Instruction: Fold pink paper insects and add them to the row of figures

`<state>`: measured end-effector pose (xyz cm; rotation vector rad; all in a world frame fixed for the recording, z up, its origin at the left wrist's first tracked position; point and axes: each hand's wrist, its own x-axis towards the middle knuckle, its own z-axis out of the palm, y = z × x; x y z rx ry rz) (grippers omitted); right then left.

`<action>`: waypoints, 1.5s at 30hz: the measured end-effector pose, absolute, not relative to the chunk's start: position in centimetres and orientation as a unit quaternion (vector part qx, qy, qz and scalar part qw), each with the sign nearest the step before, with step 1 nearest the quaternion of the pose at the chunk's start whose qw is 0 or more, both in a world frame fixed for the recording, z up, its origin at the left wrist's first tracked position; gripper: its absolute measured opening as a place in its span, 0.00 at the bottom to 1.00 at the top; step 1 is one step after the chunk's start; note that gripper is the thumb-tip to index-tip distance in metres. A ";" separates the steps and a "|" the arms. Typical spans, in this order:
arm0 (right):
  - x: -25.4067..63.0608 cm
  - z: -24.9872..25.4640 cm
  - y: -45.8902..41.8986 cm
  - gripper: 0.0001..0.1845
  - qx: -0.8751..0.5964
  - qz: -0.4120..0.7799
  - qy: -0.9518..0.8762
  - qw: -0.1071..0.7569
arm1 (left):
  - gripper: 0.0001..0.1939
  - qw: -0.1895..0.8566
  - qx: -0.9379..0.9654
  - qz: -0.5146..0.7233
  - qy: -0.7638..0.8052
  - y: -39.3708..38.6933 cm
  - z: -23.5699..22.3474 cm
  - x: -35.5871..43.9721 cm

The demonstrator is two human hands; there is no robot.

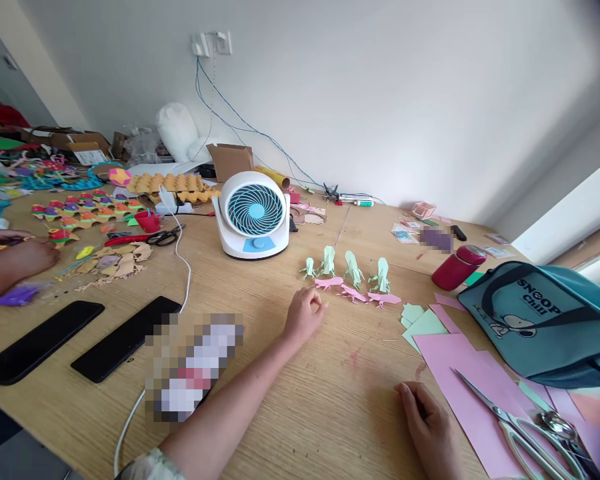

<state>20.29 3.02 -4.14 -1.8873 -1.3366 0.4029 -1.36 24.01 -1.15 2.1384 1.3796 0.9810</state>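
My left hand (304, 315) reaches to the middle of the table, its fingers curled in toward the thumb; I see nothing in them. Just beyond it lie three pink folded-paper insects (353, 293), the leftmost closest to my fingertips. Behind these, several pale green folded-paper insects (353, 268) stand in a row. Near the front edge, my right hand (429, 427) rests on the wood in a loose fist, with nothing visible inside. To its right are pink paper sheets (445, 370), with large scissors (505, 420) on top. Green paper pieces (425, 325) lie farther back.
A white fan (255, 217) stands behind my left hand. A red flask (457, 268) and teal bag (545, 320) are at the right. Phones (125, 340) and a white cable (187, 267) lie left. Another person's hands (25, 260) work beside colourful egg-carton crafts (87, 212).
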 end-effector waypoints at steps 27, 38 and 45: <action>20.7 -4.7 3.1 0.22 -0.701 0.167 -0.582 0.377 | 0.08 0.100 0.775 0.200 0.591 28.3 0.2 1.9; 20.0 -4.5 3.2 0.23 -0.699 0.172 -0.552 0.421 | 0.09 0.173 0.769 0.285 0.546 27.6 -0.5 -2.5; 20.4 -5.1 3.4 0.23 -0.692 0.176 -0.550 0.434 | 0.13 0.154 0.777 0.340 0.507 27.4 -1.4 -0.4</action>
